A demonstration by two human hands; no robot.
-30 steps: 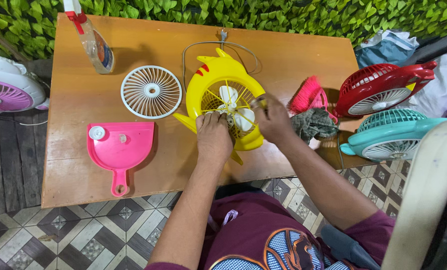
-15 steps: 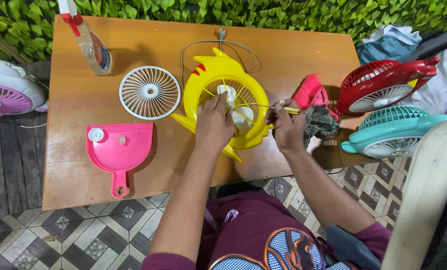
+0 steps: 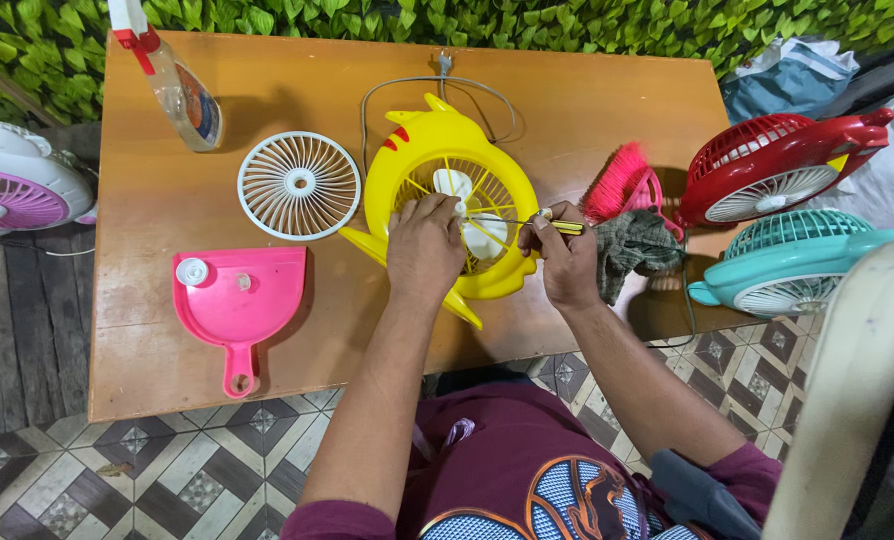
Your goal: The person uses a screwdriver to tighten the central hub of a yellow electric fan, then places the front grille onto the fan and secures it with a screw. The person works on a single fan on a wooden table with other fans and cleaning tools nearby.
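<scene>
A yellow fan lies face up on the wooden table, its front grille off and the white blades showing. My left hand rests on the fan, fingers on the blades near the hub. My right hand grips a screwdriver with a yellow handle, its thin shaft pointing left toward the hub. The removed white grille lies to the fan's left.
A pink dustpan holds a small white cap. A spray bottle stands at the back left. A pink brush and a grey rag lie to the right, beside a red fan and a teal fan. A purple-and-white fan is at the left.
My right hand has pulled away from the blades to the fan's right edge and now points the screwdriver at the hub. My left hand stays on the blades.
</scene>
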